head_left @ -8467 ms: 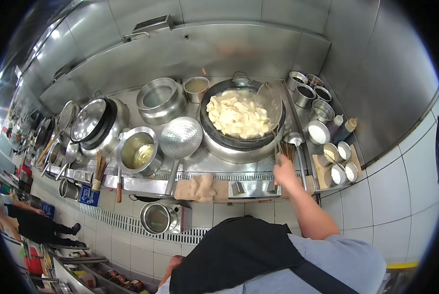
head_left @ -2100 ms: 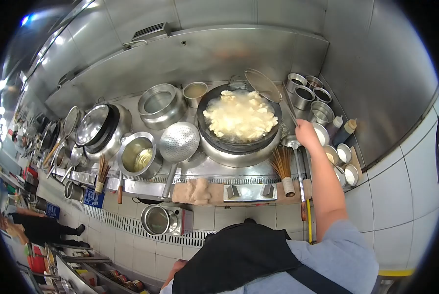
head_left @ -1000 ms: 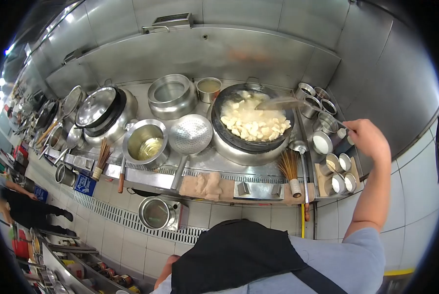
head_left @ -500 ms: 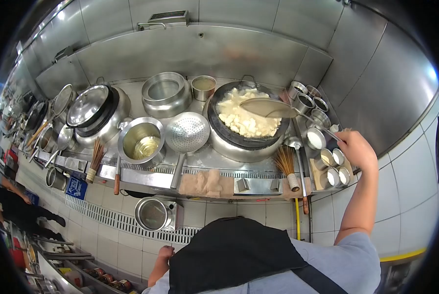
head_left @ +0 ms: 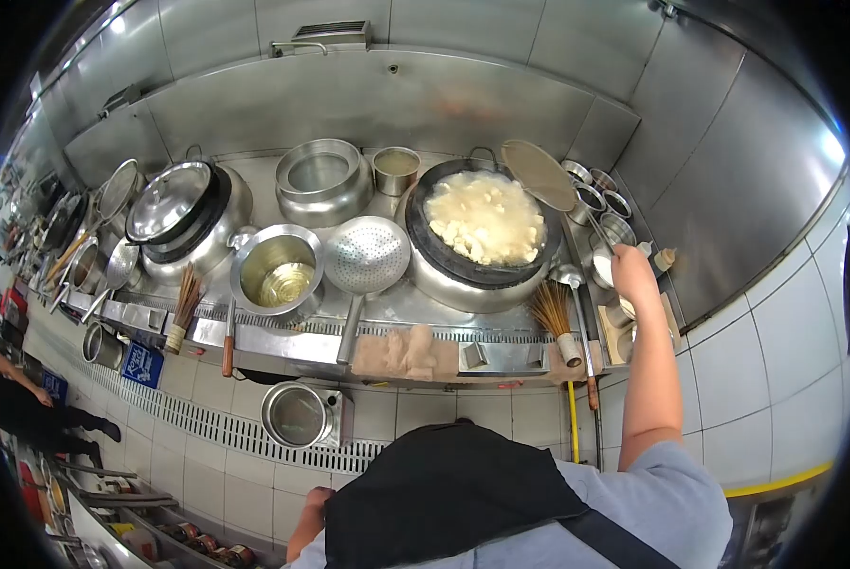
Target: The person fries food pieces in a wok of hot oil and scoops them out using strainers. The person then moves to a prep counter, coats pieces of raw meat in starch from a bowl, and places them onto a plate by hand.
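Note:
My right hand [head_left: 631, 273] is closed round the handle of a round mesh strainer [head_left: 539, 175]. The strainer is tilted over the right rear rim of a black wok [head_left: 425, 248]. Pale chunks of food [head_left: 486, 223] lie in bubbling, steaming liquid in the wok. Close below my right hand are small metal containers at the counter's right end. My left hand [head_left: 319, 497] hangs low beside the black apron, its fingers mostly hidden. A bamboo brush [head_left: 556, 322] and a ladle [head_left: 576, 284] lie between the wok and the seasoning containers.
A perforated ladle [head_left: 366, 256], a pot of yellowish liquid [head_left: 278, 272] and a lidded wok [head_left: 171, 204] stand left of the black wok. A cloth [head_left: 408, 351] lies on the front edge. At far left stands another person [head_left: 36, 403]. A metal pot [head_left: 295, 415] is below the counter.
The strainer has moved from across the food to the wok's right rear rim, tilted up. My right hand has come left and nearer the containers. More steam covers the food.

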Demonstrator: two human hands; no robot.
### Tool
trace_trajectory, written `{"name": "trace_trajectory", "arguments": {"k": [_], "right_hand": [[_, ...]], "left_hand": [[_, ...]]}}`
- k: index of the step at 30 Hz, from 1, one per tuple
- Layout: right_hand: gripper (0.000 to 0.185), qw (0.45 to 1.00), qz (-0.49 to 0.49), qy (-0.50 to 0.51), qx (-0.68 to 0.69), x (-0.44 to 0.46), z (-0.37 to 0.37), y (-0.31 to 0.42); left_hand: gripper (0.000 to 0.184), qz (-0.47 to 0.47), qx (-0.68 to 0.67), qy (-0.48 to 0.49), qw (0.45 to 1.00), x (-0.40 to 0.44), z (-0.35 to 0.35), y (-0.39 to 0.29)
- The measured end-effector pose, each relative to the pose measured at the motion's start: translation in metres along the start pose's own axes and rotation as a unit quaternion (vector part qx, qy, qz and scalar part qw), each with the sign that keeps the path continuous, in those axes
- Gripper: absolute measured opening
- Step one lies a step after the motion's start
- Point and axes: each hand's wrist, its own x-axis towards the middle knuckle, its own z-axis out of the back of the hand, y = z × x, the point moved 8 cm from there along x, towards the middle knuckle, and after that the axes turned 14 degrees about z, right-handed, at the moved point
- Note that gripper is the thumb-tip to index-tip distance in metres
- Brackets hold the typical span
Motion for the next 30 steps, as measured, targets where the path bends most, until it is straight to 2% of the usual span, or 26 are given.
{"name": "trace_trajectory", "arguments": {"k": [2,3,4,5,6,7,8,10,11,13,16,18,21,22,24,26,28,30], "right_hand": [[0.019,1.000,-0.023,0.013,-0.012,0.009,-0.015,-0.012],[0.019,0.998,-0.046,0.023,-0.021,0.015,-0.045,-0.038],[0.020,0.997,-0.068,0.034,-0.031,0.021,-0.072,-0.054],[0.023,0.996,-0.085,0.037,-0.005,0.018,-0.090,-0.052],[0.020,0.985,-0.138,0.064,0.076,0.014,-0.109,-0.046],[0.013,0.933,-0.239,0.079,0.256,0.005,-0.138,-0.045],[0.011,0.879,-0.260,0.066,0.394,0.002,-0.163,-0.038],[0.009,0.793,-0.279,0.049,0.539,0.003,-0.195,-0.025],[0.009,0.791,-0.277,0.051,0.543,0.003,-0.203,-0.025],[0.009,0.718,-0.300,0.046,0.626,0.003,-0.205,-0.011],[0.008,0.704,-0.277,0.063,0.651,0.003,-0.194,-0.004],[0.008,0.703,-0.257,0.069,0.660,0.004,-0.184,0.001],[0.008,0.766,-0.230,0.087,0.593,0.000,-0.159,0.007],[0.008,0.766,-0.232,0.085,0.594,-0.004,-0.152,0.011],[0.011,0.818,-0.192,0.101,0.533,-0.010,-0.135,0.017],[0.015,0.834,-0.191,0.113,0.505,-0.019,-0.124,0.017],[0.015,0.893,-0.135,0.109,0.415,-0.025,-0.109,0.017],[0.017,0.900,-0.114,0.111,0.405,-0.032,-0.093,0.022]], "left_hand": [[0.036,0.008,-0.021,0.007,1.000,0.010,-0.007,0.016],[0.036,0.019,-0.052,0.017,0.998,0.021,-0.013,0.030],[0.036,0.015,-0.028,0.009,0.999,0.008,-0.008,0.027],[0.036,0.016,-0.023,0.005,1.000,-0.001,-0.007,0.026],[0.036,0.017,-0.020,0.000,1.000,-0.008,-0.005,0.025],[0.036,0.020,-0.021,0.000,1.000,-0.012,-0.007,0.028],[0.036,0.022,-0.021,0.001,1.000,-0.017,-0.010,0.030],[0.036,0.030,-0.022,0.001,0.999,-0.023,-0.016,0.040],[0.036,0.033,-0.022,0.001,0.999,-0.026,-0.016,0.045],[0.036,0.040,-0.021,0.002,0.999,-0.031,-0.019,0.052],[0.036,0.046,-0.020,0.002,0.999,-0.034,-0.022,0.059],[0.036,0.048,-0.016,0.002,0.999,-0.036,-0.021,0.061],[0.036,0.047,-0.007,0.002,0.999,-0.038,-0.015,0.059],[0.036,0.045,-0.003,0.002,0.999,-0.037,-0.013,0.058],[0.035,0.039,0.002,0.003,0.999,-0.035,-0.009,0.052],[0.035,0.030,0.012,0.001,0.999,-0.031,-0.003,0.043],[0.035,0.020,0.020,-0.003,1.000,-0.030,0.003,0.029],[0.035,0.008,0.023,-0.009,1.000,-0.033,0.014,0.013]]}}
